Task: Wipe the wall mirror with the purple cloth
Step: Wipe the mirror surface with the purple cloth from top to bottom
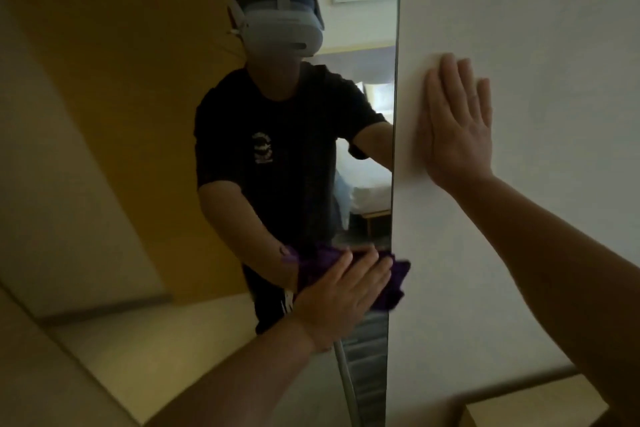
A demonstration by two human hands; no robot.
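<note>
The tall wall mirror [145, 156] fills the left and middle of the view, its right edge running down the centre. My left hand [343, 291] presses the purple cloth [398, 282] flat against the glass low down, right at that edge; part of the cloth hangs past the edge onto the wall. My right hand [457, 125] lies flat with spread fingers on the white wall [536, 28], just right of the mirror and higher up. The mirror reflects a person in a dark T-shirt wearing a headset.
A light wooden surface [533, 406] sits at the bottom right below the wall. The mirror reflects a bed, a framed blue picture and yellowish wall panels behind me.
</note>
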